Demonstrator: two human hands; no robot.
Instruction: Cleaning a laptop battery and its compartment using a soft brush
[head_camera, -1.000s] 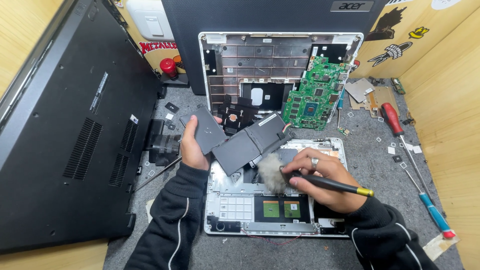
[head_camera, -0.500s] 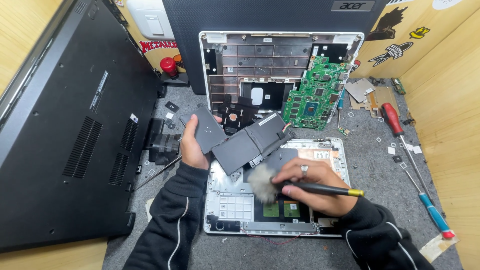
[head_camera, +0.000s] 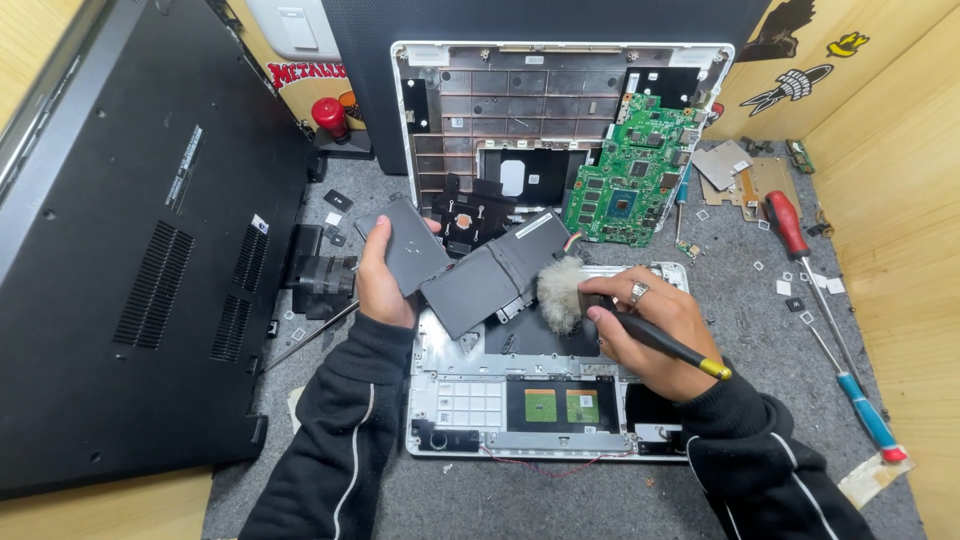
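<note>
Brush (head_camera: 562, 293) now higher, beside battery (head_camera: 480, 278).

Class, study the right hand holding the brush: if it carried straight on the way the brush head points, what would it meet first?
The right hand aims its brush up and left. The bristles would most likely meet the dark grey battery pack first, lifted by the left hand. Depth is unclear; they may already touch.

An electronics repair workbench: a grey felt mat (head_camera: 760, 330) strewn with screwdrivers (head_camera: 800, 250), loose screws, a bare green circuit board (head_camera: 632, 180) and opened laptop shells (head_camera: 150, 240).
</note>
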